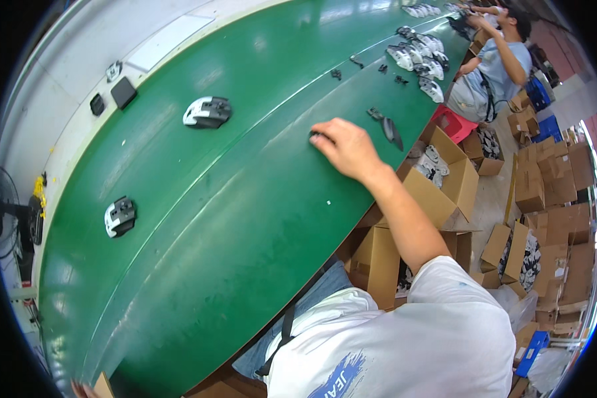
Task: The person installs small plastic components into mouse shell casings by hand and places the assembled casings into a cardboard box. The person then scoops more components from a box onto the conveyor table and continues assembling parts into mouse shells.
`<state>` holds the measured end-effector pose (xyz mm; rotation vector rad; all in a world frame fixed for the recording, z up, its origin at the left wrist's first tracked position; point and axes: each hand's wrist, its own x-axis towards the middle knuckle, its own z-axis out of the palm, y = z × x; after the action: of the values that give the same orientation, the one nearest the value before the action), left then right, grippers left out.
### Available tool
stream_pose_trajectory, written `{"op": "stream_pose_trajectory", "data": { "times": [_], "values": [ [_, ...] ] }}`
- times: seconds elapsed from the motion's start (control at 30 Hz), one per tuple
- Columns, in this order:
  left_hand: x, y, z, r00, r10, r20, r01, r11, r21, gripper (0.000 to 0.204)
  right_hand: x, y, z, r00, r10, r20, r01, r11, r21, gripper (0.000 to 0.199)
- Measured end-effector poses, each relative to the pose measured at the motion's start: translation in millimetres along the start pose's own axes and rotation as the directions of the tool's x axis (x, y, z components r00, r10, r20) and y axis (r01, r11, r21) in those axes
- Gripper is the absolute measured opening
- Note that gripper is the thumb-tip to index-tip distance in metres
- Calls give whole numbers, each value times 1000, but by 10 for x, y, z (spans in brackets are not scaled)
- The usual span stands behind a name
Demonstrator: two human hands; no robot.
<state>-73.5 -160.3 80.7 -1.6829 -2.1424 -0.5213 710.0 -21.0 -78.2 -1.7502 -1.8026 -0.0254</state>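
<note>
My right hand (345, 149) is over the green table, its thumb and fingers pinched on a small black part (314, 134), mostly hidden by the fingertips. Nearest to that hand, toward the table's edge, lies a dark, narrow tool-like piece (390, 129). Small black parts (336, 74) are scattered beyond it. Across the table sits a white and black mouse-shaped shell (207, 113); a similar shell (121, 217) stands farther left. My left hand does not show. At the lower left rim a bit of a hand (83, 390) appears, whose I cannot tell.
Many white and black shells (418, 53) are clustered at the far right of the green table (245, 265). A person (494, 66) works beyond them. Open cardboard boxes (448, 179) with parts stand by the table's near edge, alongside a red stool (452, 124).
</note>
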Motion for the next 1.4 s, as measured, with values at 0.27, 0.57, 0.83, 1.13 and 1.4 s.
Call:
{"op": "stream_pose_trajectory", "data": {
  "times": [0.27,0.57,0.83,1.13,1.4],
  "values": [
    [998,2037,2074,800,565,203,-434,778,-454,79,-402,-767,213,983,-183,7,182,979,95,20],
    [1084,2058,2603,829,408,383,-220,867,-446,85,-497,-707,121,980,-194,-48,199,970,141,13],
    [1114,2472,2823,944,217,249,-150,953,-263,72,-356,-1273,200,932,-307,195,236,918,320,13],
    [42,2842,1767,723,269,636,689,-332,-644,53,-478,-1844,92,904,-178,389,-161,701,695,13],
    [-839,3430,925,644,524,557,689,-713,-126,66,-376,-2654,-24,933,-352,73,153,572,806,13]
  ]
}}
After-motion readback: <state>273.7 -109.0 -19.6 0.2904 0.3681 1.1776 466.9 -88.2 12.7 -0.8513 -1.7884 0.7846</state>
